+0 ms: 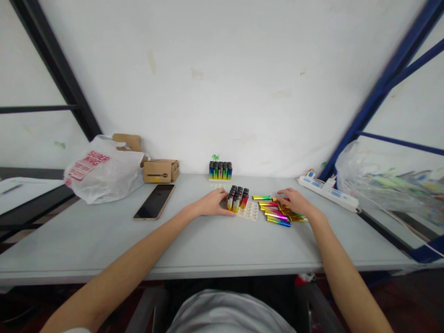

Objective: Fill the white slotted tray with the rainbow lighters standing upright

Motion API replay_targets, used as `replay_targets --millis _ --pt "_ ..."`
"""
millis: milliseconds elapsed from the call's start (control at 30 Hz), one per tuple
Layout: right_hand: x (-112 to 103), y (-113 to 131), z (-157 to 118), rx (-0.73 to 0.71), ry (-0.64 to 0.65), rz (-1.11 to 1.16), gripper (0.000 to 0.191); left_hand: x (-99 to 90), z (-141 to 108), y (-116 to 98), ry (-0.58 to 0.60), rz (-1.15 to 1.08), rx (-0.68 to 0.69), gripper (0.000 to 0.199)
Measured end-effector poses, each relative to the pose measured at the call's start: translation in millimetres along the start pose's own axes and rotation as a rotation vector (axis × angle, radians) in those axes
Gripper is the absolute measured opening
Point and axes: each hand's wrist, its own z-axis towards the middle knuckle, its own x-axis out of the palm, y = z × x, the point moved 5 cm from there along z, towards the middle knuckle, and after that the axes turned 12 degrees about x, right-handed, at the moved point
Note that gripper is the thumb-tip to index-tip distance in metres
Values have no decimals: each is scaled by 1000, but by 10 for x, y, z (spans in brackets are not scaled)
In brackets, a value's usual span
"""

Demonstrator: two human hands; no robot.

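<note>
Left hand point(211, 203) cups the tray point(250, 212) of upright lighters point(237, 198) — right hand point(293, 201), fingers loose, rests on loose lighters point(277, 216) beside that tray.

Bare table point(208, 245) lies open in front of both hands; to the left a phone point(154, 201), plastic bag point(102, 173) and cardboard box point(161, 170) stand in the way; a power strip point(328, 187) bounds the right; a full lighter tray point(220, 170) blocks the wall side.
</note>
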Motion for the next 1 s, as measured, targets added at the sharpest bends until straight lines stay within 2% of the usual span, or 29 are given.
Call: replay_targets --millis 100,333,400,533,600,733,833,1000 --pt "-12 -42 5 1 113 12 31 2 1 0 10 -3 -10 69" --pt "-61 35 -27 18 175 66 29 -14 2 -20 14 8 -13 68" --pt "-54 50 -33 17 141 44 27 -18 4 -24 13 4 -12 68" --pt "-104 140 -46 42 -24 113 32 -16 10 -21 9 -9 -11 68" --pt "-143 241 -71 42 -79 194 36 -10 11 -14 11 2 -12 68" --pt "-221 553 -149 -63 -136 379 42 -6 10 -6 -9 -3 -2 66" --pt "-210 714 -176 -54 -121 498 46 -6 10 -8 -15 -19 3 65" --pt "-93 836 -156 -21 -41 600 59 4 12 -12 16 -17 5 66"
